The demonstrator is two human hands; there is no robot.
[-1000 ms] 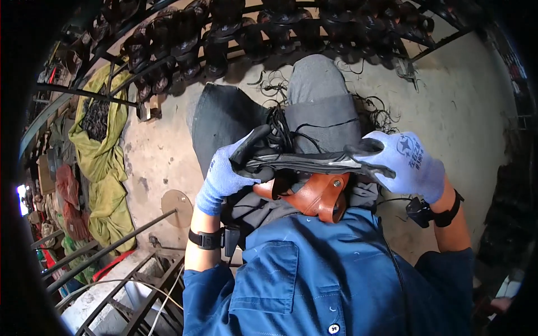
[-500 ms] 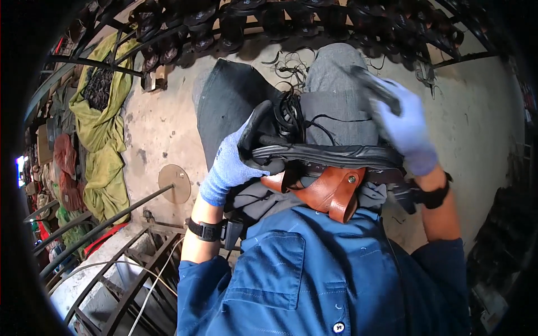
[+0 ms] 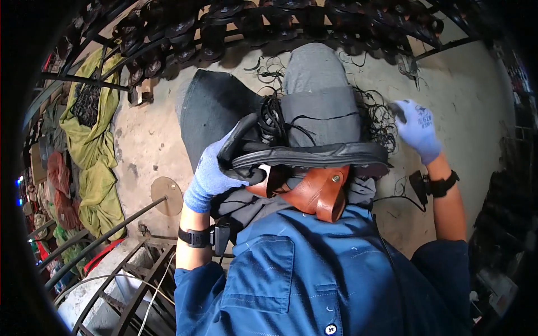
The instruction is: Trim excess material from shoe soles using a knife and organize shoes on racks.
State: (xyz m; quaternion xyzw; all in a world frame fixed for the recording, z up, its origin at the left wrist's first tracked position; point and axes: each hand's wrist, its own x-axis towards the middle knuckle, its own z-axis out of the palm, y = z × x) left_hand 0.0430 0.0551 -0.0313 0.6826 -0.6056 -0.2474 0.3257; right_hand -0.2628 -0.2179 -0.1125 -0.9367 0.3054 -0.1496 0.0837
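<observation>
A sandal with a thick black sole (image 3: 314, 155) and brown leather straps (image 3: 315, 193) lies sideways across my lap, sole edge uppermost. My left hand (image 3: 221, 162), in a blue glove with black-coated fingers, is closed round its left end. Off to the right, apart from the sandal, is my right hand (image 3: 417, 126) in a matching glove. Its fingers are curled inward; what they hold, if anything, is hidden. Thin black strips (image 3: 272, 120) lie bunched on my lap beside the left hand, and more black trimmings (image 3: 378, 117) are heaped right of my knee.
Racks with rows of dark footwear (image 3: 252, 25) run along the far side. At left lies a yellow-green cloth (image 3: 98, 179) with dark scraps in it. A round plate on a rod (image 3: 166, 196) and a metal frame (image 3: 120, 291) stand at lower left. Dark piles (image 3: 499, 229) are at right.
My right hand has moved from above the sandal's right end outward to the right. My left hand keeps its grip on the sandal. The whole view has shifted slightly.
</observation>
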